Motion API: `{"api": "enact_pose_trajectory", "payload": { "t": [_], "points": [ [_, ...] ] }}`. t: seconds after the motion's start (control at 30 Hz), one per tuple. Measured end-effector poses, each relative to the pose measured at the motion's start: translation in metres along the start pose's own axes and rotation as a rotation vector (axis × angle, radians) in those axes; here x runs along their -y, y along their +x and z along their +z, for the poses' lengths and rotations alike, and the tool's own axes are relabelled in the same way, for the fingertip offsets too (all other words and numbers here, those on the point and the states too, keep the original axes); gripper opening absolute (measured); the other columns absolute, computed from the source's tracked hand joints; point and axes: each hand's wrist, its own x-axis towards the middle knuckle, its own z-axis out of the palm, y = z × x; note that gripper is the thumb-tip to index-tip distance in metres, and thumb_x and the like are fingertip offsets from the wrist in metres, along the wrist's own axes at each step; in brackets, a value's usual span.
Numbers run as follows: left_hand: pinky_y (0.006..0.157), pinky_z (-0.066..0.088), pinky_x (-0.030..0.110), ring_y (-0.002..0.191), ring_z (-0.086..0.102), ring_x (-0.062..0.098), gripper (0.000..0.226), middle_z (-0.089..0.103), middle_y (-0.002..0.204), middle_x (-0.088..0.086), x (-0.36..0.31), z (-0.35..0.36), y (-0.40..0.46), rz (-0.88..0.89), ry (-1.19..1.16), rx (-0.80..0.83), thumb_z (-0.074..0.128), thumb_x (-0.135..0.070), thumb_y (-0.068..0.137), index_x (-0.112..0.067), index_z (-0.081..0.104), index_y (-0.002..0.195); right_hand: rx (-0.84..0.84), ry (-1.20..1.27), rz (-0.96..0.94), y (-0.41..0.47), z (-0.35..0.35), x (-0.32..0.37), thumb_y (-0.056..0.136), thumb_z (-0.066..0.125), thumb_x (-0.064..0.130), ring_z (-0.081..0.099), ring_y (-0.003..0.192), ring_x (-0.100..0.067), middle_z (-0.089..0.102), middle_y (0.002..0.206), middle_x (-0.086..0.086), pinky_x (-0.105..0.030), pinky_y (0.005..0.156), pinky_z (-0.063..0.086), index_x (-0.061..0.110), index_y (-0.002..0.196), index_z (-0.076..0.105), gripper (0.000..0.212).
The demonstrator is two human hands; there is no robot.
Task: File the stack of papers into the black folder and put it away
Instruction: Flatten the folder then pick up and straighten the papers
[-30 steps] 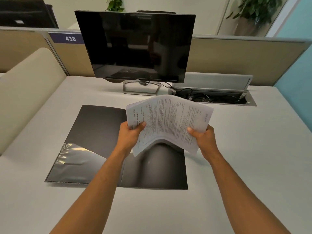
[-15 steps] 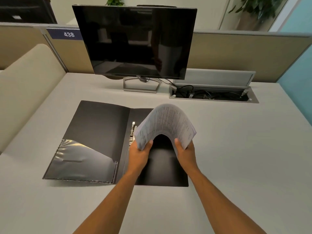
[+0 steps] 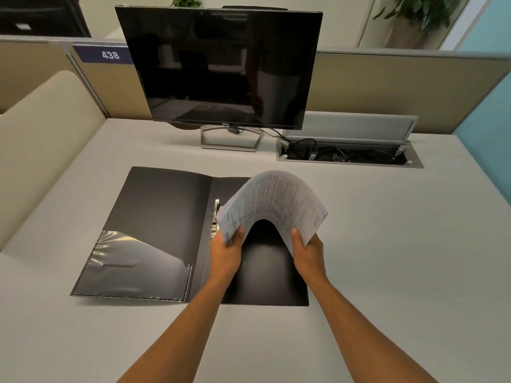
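Both hands, left hand (image 3: 225, 251) and right hand (image 3: 307, 251), are pinching the arched papers (image 3: 272, 205) over the open folder's (image 3: 163, 214) right half; next, judging by this, aligning them under the clip (image 3: 215, 217).

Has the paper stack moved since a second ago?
Yes. The paper stack has come down toward the person and arched, now over the right half of the open black folder, gripped by left hand and right hand.

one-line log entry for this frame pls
phase: filing | left hand: grips paper stack | right hand: grips stack | stack: arched above open black folder | clip: uncovered
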Motion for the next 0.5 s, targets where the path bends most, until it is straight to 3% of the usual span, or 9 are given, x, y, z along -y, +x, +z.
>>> {"api": "enact_pose_trajectory", "payload": {
  "t": [0.17,0.23,0.4,0.5],
  "points": [
    [0.095,0.054,0.038,0.117,0.056,0.019,0.039,0.061,0.119,0.000,-0.014,-0.012,0.017,0.065,0.013,-0.038,0.061,-0.014,0.093,-0.013,0.053,0.131,-0.024,-0.009,-0.006,0.005,-0.011,0.009,0.099,0.049,0.028,0.054,0.109,-0.014,0.057,0.117,0.002,-0.021,0.084,0.050,0.019,0.133,0.048,0.036],
    [0.090,0.055,0.034,0.113,0.059,0.015,0.035,0.063,0.117,-0.002,-0.023,-0.020,0.027,0.120,0.022,-0.039,0.063,-0.013,0.092,-0.014,0.053,0.126,-0.034,0.004,-0.011,0.008,-0.018,0.011,0.097,0.052,0.027,0.056,0.108,-0.015,0.059,0.118,0.000,-0.026,0.084,0.054,0.019,0.132,0.050,0.036],
    [0.082,0.056,0.030,0.097,0.062,0.012,0.032,0.061,0.108,-0.003,-0.048,-0.041,0.048,0.136,0.103,-0.023,0.071,-0.010,0.086,-0.015,0.049,0.109,0.001,0.071,0.010,0.014,-0.031,0.021,0.093,0.059,0.016,0.062,0.095,-0.010,0.062,0.113,0.003,-0.018,0.069,0.054,0.023,0.122,0.055,0.030],
    [0.075,0.056,0.029,0.094,0.063,0.016,0.035,0.061,0.109,-0.003,-0.058,-0.053,0.059,0.096,0.174,0.056,0.072,-0.012,0.085,-0.018,0.048,0.110,0.050,0.141,0.071,0.018,-0.037,0.024,0.091,0.062,0.010,0.065,0.097,-0.020,0.065,0.114,0.002,-0.029,0.074,0.058,0.021,0.120,0.058,0.031]
  ]
}}
